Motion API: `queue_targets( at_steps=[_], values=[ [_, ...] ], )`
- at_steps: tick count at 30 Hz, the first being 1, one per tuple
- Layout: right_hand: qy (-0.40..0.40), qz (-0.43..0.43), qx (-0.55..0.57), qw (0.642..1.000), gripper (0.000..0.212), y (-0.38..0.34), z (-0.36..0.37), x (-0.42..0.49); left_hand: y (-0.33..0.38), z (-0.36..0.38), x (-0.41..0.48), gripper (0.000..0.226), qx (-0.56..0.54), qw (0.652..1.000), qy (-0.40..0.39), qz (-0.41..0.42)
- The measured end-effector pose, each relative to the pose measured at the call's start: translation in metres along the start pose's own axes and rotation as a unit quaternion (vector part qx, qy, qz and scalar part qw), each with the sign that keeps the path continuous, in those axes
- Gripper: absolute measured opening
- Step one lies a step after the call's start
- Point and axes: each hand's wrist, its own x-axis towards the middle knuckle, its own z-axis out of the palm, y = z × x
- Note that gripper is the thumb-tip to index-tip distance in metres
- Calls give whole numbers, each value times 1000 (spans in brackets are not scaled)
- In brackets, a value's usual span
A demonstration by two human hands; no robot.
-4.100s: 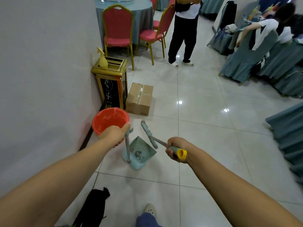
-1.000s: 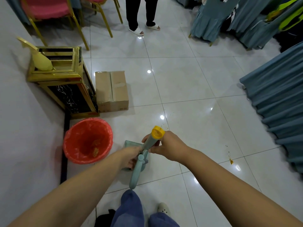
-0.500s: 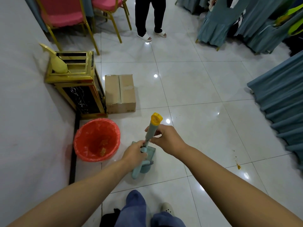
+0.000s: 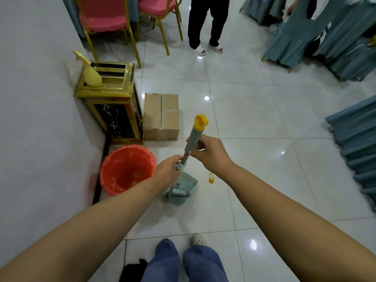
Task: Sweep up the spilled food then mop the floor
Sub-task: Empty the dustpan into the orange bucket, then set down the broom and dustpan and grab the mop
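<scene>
Fingers (image 4: 200, 141) clamp handle tops: right hand (image 4: 211, 154) on broom (image 4: 194, 133), left hand (image 4: 167, 173) on dustpan (image 4: 186, 182). Both seem light, stiff tools; hold them high.

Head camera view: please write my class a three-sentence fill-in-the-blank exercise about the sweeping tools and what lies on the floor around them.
The cap on the broom handle that the right hand grips is ____.
The closed box beside the gold stand is made of ____.
A spot of orange food lies on the floor to the ____ of the dustpan.
Missing words: yellow; cardboard; right.
</scene>
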Motion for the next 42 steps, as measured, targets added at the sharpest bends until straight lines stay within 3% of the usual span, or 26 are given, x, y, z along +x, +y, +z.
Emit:
queue_targets(
  at_steps=[9,18,26,34,42],
  values=[
    [-2,9,30,999,29,16,-18,47,18,5,50,37,-45,998,36,-37],
    [-46,-11,61,997,35,47,-45,66,32,19,64,43,23,995,75,-59],
    [-76,12,46,996,33,74,-50,60,45,30,49,35,52,984,139,-100],
    [-147,21,6,989,21,67,-28,35,41,30,-1,38,4,972,219,-81],
    [-242,-49,-9,969,18,24,19,-10,-8,20,-106,29,-86,942,286,-154]
  ],
)
